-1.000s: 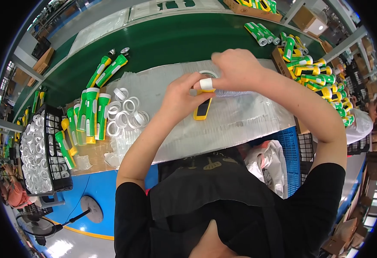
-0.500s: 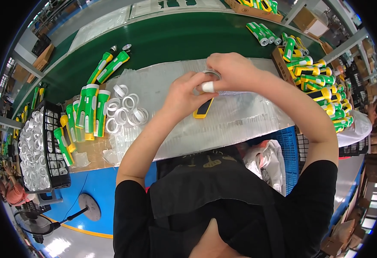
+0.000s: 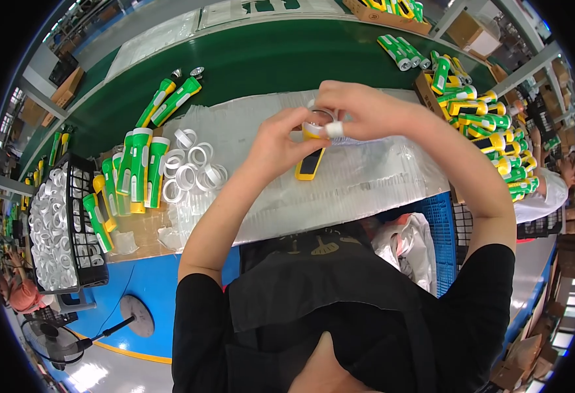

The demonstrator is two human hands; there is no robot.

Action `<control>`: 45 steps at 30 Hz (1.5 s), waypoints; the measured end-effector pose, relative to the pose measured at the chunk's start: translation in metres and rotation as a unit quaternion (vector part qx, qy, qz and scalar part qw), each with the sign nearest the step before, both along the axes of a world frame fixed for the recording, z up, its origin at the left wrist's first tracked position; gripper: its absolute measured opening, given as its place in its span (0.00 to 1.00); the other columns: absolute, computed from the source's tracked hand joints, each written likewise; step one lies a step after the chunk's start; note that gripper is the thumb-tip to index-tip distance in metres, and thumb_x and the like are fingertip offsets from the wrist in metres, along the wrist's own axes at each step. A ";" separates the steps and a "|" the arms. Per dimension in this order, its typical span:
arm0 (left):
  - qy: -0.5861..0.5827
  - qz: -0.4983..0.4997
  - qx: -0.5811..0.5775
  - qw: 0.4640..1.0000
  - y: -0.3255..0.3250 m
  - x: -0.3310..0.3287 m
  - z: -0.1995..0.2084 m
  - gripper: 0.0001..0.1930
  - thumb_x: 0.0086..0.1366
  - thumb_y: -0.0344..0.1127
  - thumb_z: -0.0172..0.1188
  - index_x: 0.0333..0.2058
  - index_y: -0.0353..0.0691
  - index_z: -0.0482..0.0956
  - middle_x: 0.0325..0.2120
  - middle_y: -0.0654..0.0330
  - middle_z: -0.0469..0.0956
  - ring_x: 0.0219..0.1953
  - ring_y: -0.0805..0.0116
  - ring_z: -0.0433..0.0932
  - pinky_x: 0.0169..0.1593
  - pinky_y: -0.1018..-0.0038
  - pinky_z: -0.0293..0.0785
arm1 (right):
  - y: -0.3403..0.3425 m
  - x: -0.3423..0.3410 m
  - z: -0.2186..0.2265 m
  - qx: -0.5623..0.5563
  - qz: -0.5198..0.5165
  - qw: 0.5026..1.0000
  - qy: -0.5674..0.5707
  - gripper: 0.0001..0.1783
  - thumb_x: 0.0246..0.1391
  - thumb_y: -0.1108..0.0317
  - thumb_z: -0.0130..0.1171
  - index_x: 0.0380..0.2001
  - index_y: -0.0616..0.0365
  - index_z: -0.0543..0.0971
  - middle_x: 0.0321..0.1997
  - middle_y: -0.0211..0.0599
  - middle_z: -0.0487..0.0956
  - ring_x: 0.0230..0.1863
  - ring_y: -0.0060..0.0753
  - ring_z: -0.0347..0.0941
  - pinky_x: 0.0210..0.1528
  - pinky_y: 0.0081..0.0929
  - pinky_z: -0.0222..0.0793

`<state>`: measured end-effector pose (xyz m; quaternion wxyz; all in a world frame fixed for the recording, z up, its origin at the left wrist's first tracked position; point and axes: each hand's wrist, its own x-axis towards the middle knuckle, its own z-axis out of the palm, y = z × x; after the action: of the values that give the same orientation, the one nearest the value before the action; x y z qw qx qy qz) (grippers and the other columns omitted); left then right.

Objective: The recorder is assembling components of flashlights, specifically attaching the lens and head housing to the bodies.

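Left hand (image 3: 279, 141) grips yellow flashlight (image 3: 309, 165), upper centre of frame; right hand (image 3: 356, 108) at its white ring (image 3: 315, 128), grip unclear. White finger wrap (image 3: 334, 130) shifted right, exposing ring; handling apparently unfinished.

1. Cardboard box (image 3: 427, 99), right: dark printing along its left wall, too small and slanted to read.
2. Black apron (image 3: 320, 288), near: a tan printed motif, partly lost in folds; its meaning cannot be told.
3. Brown carton (image 3: 463, 29), far right: a small dark printed mark, illegible.
4. Nothing else reads clearly.
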<state>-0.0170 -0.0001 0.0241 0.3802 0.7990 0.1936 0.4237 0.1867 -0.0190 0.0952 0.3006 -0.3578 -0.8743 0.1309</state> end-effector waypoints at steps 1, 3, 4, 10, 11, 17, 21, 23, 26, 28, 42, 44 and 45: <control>0.007 0.003 0.012 1.000 0.000 0.000 0.002 0.17 0.50 0.28 0.74 0.39 0.37 0.79 0.35 0.59 0.81 0.40 0.65 0.82 0.48 0.70 0.78 | -0.005 -0.007 0.001 -0.021 -0.104 0.989 -0.099 0.29 0.45 0.41 0.68 0.23 0.60 0.74 0.22 0.39 0.75 0.26 0.42 0.75 0.27 0.36 0.69; 0.036 0.009 0.003 0.999 -0.001 -0.002 0.004 0.17 0.50 0.27 0.73 0.39 0.37 0.79 0.36 0.59 0.81 0.41 0.65 0.82 0.49 0.70 0.78 | -0.010 -0.014 0.006 -0.040 -0.206 0.958 -0.197 0.29 0.44 0.42 0.69 0.22 0.60 0.74 0.22 0.38 0.75 0.26 0.42 0.75 0.27 0.35 0.69; 0.067 0.018 -0.005 0.998 0.000 -0.004 0.005 0.16 0.51 0.27 0.73 0.39 0.37 0.79 0.37 0.59 0.81 0.41 0.65 0.82 0.50 0.70 0.78 | -0.010 -0.017 0.010 -0.061 -0.224 0.950 -0.208 0.29 0.43 0.42 0.70 0.22 0.59 0.73 0.21 0.37 0.74 0.26 0.41 0.75 0.27 0.34 0.69; 0.025 -0.017 0.023 0.999 -0.004 -0.005 0.005 0.16 0.51 0.28 0.73 0.40 0.38 0.80 0.39 0.58 0.82 0.43 0.65 0.82 0.50 0.69 0.78 | -0.007 -0.009 0.015 -0.116 -0.080 0.980 -0.141 0.31 0.41 0.40 0.70 0.25 0.59 0.73 0.27 0.39 0.75 0.27 0.38 0.74 0.27 0.32 0.68; 0.025 -0.017 0.023 0.999 -0.002 -0.005 0.003 0.16 0.51 0.28 0.73 0.40 0.38 0.80 0.39 0.58 0.82 0.43 0.65 0.82 0.50 0.69 0.78 | -0.009 -0.012 0.023 -0.151 -0.154 0.930 -0.299 0.30 0.43 0.42 0.70 0.28 0.60 0.74 0.31 0.40 0.76 0.29 0.36 0.74 0.28 0.32 0.68; 0.031 -0.014 -0.001 0.999 0.001 -0.002 0.001 0.15 0.52 0.28 0.72 0.39 0.37 0.80 0.39 0.59 0.82 0.43 0.66 0.82 0.51 0.69 0.78 | -0.011 -0.001 0.006 -0.142 -0.019 0.987 -0.072 0.17 0.53 0.60 0.66 0.34 0.61 0.74 0.31 0.35 0.68 0.28 0.30 0.69 0.27 0.28 0.66; -0.012 -0.039 -0.039 0.998 0.001 -0.003 -0.005 0.28 0.50 0.33 0.75 0.50 0.45 0.74 0.43 0.58 0.81 0.44 0.63 0.81 0.47 0.66 0.77 | -0.014 0.000 -0.003 -0.086 -0.054 0.990 -0.102 0.17 0.52 0.62 0.67 0.39 0.61 0.75 0.30 0.32 0.68 0.27 0.25 0.67 0.28 0.21 0.66; -0.031 -0.051 -0.090 0.994 0.003 -0.003 -0.003 0.35 0.50 0.34 0.75 0.56 0.46 0.70 0.46 0.56 0.80 0.46 0.62 0.80 0.48 0.65 0.77 | -0.019 0.005 0.001 -0.115 -0.069 0.989 -0.061 0.17 0.54 0.62 0.66 0.41 0.60 0.75 0.32 0.31 0.70 0.29 0.22 0.68 0.31 0.19 0.67; 0.043 -0.154 -0.223 0.962 0.005 -0.019 -0.002 0.48 0.53 0.45 0.73 0.66 0.44 0.53 0.48 0.49 0.77 0.50 0.60 0.78 0.55 0.63 0.73 | -0.031 0.015 0.004 -0.205 -0.080 0.973 0.068 0.18 0.57 0.63 0.63 0.46 0.60 0.73 0.38 0.30 0.74 0.34 0.18 0.71 0.36 0.18 0.68; 0.067 -0.302 -0.347 0.885 -0.005 -0.026 0.002 0.44 0.58 0.52 0.68 0.66 0.42 0.54 0.47 0.49 0.77 0.48 0.64 0.78 0.53 0.66 0.73 | -0.039 0.016 0.004 -0.281 -0.043 0.941 0.181 0.18 0.62 0.63 0.58 0.50 0.61 0.71 0.44 0.31 0.76 0.40 0.18 0.72 0.42 0.20 0.69; 0.250 -0.129 -0.251 0.926 0.038 -0.010 -0.004 0.24 0.58 0.44 0.66 0.49 0.39 0.71 0.23 0.60 0.76 0.19 0.72 0.77 0.26 0.71 0.74 | 0.009 0.005 -0.037 -0.324 -0.214 0.905 0.172 0.27 0.67 0.44 0.42 0.46 0.58 0.75 0.39 0.37 0.76 0.39 0.33 0.72 0.41 0.33 0.69; 0.260 -0.175 -0.336 0.888 0.040 -0.012 0.009 0.25 0.58 0.44 0.66 0.49 0.40 0.71 0.23 0.61 0.76 0.18 0.73 0.76 0.26 0.71 0.73 | 0.009 0.008 -0.047 -0.254 -0.162 0.943 0.140 0.28 0.67 0.44 0.41 0.46 0.60 0.76 0.34 0.32 0.77 0.37 0.30 0.72 0.41 0.30 0.69; 0.275 -0.175 -0.314 0.892 0.041 -0.010 0.014 0.25 0.57 0.44 0.66 0.50 0.39 0.71 0.25 0.58 0.78 0.21 0.69 0.78 0.28 0.69 0.74 | 0.010 0.015 -0.070 -0.173 -0.193 0.959 0.112 0.26 0.67 0.47 0.41 0.46 0.60 0.76 0.34 0.33 0.77 0.37 0.31 0.73 0.41 0.31 0.69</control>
<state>-0.0266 0.0412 0.0385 0.6106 0.7435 0.2708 0.0304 0.2016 -0.0086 0.0257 0.3498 -0.5496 -0.7131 0.2588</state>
